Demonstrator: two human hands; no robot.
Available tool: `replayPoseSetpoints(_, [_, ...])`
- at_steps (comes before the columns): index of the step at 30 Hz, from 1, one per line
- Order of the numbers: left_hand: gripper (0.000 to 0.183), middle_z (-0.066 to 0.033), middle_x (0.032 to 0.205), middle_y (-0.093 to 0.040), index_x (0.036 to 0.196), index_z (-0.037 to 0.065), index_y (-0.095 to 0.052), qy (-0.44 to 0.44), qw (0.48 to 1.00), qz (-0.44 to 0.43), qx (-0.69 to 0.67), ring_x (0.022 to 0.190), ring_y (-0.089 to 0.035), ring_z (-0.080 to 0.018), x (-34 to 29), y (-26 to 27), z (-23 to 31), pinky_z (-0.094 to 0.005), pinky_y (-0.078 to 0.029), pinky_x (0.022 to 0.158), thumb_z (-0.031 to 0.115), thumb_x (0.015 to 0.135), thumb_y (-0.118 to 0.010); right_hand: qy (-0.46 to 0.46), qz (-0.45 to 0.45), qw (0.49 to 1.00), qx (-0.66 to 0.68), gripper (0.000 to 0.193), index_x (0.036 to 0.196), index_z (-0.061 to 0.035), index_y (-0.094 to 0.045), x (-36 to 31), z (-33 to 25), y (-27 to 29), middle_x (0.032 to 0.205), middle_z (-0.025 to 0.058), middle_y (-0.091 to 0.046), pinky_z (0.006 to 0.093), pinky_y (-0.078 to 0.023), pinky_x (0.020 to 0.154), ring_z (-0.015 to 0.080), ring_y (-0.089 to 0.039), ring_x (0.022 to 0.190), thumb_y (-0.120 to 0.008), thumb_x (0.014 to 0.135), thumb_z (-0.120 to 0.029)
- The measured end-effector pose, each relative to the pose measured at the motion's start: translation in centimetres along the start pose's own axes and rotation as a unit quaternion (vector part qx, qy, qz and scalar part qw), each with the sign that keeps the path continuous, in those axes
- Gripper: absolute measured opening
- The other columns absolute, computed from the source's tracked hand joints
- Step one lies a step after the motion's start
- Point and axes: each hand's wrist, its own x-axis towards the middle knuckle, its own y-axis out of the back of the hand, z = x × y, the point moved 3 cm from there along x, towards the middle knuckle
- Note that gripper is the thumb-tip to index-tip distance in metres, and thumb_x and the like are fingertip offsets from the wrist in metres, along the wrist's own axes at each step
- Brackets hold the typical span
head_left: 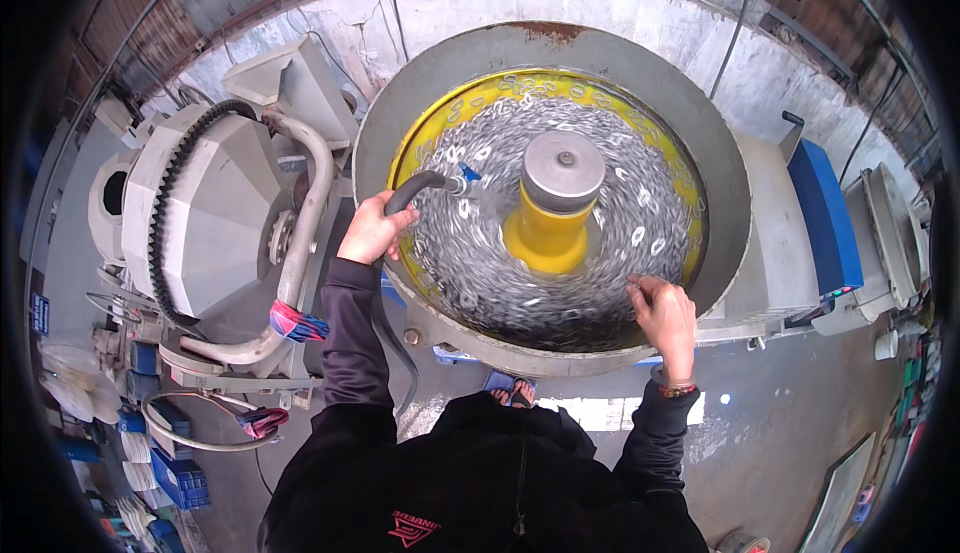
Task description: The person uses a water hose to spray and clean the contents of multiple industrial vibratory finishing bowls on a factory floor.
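My left hand is closed round a dark rubber hose at the left rim of a large round vibratory tub. The hose ends in a metal fitting with a blue valve lever, held over the tub. Many small silvery oval metal pieces fill the yellow-lined inside, smeared by motion around a yellow centre post with a grey metal cap. My right hand hangs over the near right rim, thumb and fingertips pinched together; whatever is between them is too small to make out.
To the left stands a grey many-sided tumbling drum with a toothed ring and a bent pipe frame. A blue panel is at the right. Blue crates sit on the floor at lower left. A whitewashed wall rises behind the tub.
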Motion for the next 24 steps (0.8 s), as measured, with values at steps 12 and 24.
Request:
replayPoseSetpoints(12, [0.017,0.0,0.052,-0.045,0.087,0.001,-0.051,-0.014,1.0,-0.001,0.011,0.035,-0.042,-0.0089,0.4,-0.1,-0.3,-0.0253,-0.038,0.034,0.012,0.078,-0.061,0.079,0.239,0.946,0.203,0.031,0.114,-0.0037,-0.056,-0.5,0.5,0.9,0.081,0.0087,-0.057,0.0282,-0.046,0.061,0.0188,-0.054,0.064,-0.053,0.084,-0.002])
replayPoseSetpoints(24, [0.014,0.0013,0.047,-0.041,0.083,0.001,-0.049,-0.006,1.0,-0.002,-0.006,0.032,-0.038,-0.0074,0.0,-0.1,0.1,-0.0245,-0.035,0.032,0.011,0.08,-0.059,0.055,0.463,0.766,0.442,0.041,0.132,-0.0035,-0.035,-2.6,2.4,0.2,0.097,0.006,-0.04,0.0243,-0.052,0.053,0.015,-0.047,0.089,-0.04,0.092,-0.007])
